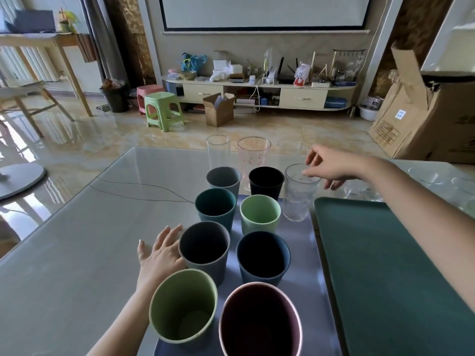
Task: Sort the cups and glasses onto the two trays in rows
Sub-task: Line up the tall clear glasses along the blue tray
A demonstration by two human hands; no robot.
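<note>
The right hand (331, 167), grip released, fingertips at the rim of the textured glass (299, 192), which stood at 1 o'clock just off the purple tray's (312, 286) corner. The left hand (162, 250) rested open on the surface (77, 253) beside the grey cup (204, 249). A glancing pinch could topple the glass onto its neighbours; the green tray (385, 265) lay at 3 o'clock.

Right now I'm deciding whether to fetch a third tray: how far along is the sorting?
Done: eight coloured cups stand in two columns on the purple tray. In hand: the right hand reaches over the textured glass beside them; the left hand rests by the grey cup. Left: the green tray is bare, and three clear glasses wait behind.
</note>
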